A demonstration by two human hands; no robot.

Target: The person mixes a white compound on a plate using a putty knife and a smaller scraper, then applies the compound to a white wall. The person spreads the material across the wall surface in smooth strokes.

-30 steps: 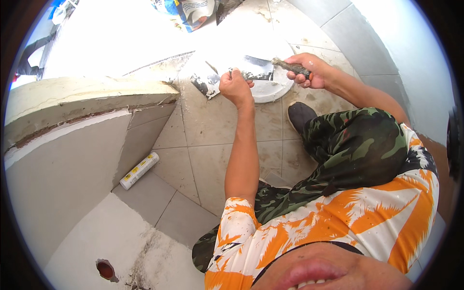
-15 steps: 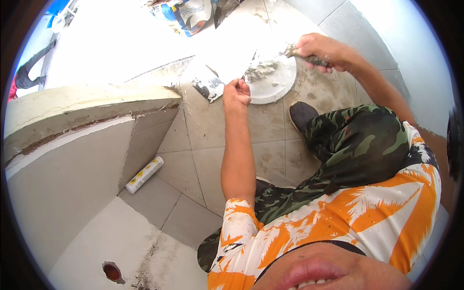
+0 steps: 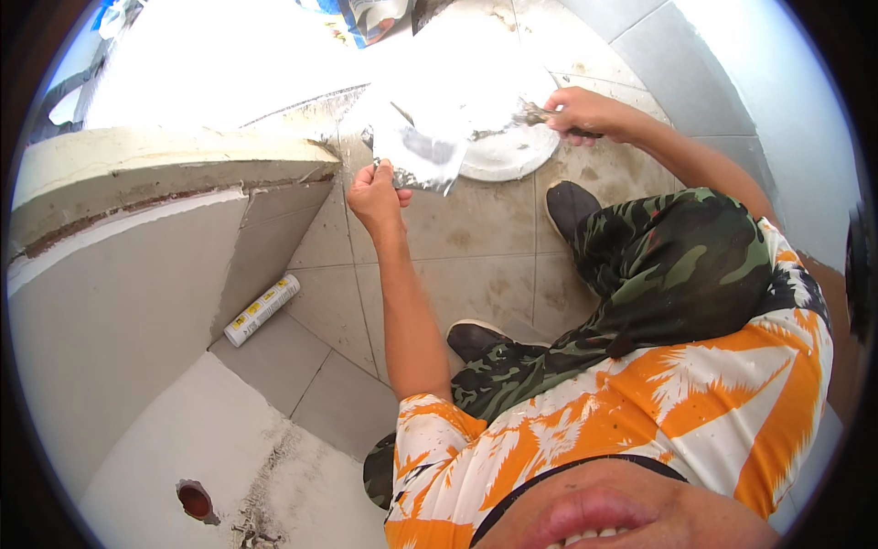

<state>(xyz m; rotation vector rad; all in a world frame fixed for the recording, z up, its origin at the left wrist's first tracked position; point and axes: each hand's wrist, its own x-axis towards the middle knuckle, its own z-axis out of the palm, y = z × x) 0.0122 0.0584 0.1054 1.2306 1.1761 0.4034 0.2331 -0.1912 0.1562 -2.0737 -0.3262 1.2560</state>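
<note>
My left hand (image 3: 377, 194) pinches the near-left edge of a flat, shiny metal plate (image 3: 430, 163) smeared with whitish paste. In my right hand (image 3: 585, 114), fingers wrap the handle of a plaster-crusted trowel (image 3: 535, 113), held level and pointing left. Its blade is lost in glare. Under the trowel's tip, a round white pan (image 3: 512, 170) lies on the floor. Pale wet plaster was visible in it earlier; now strong light bleaches most of it. The plate hangs over the pan's left side, covering part of it.
A low tiled wall (image 3: 174, 215) with a rough top stands at left. By its foot lies a white sealant cartridge (image 3: 262, 310). A printed bag (image 3: 370, 18) stands at the far edge. My shoes (image 3: 572, 216) rest on dusty floor tiles (image 3: 476, 224). A round hole (image 3: 195, 500) opens at lower left.
My left hand has moved left and slightly down, bringing the shiny plate out flat beside the pan. My right hand has shifted a little left and down with the trowel.
</note>
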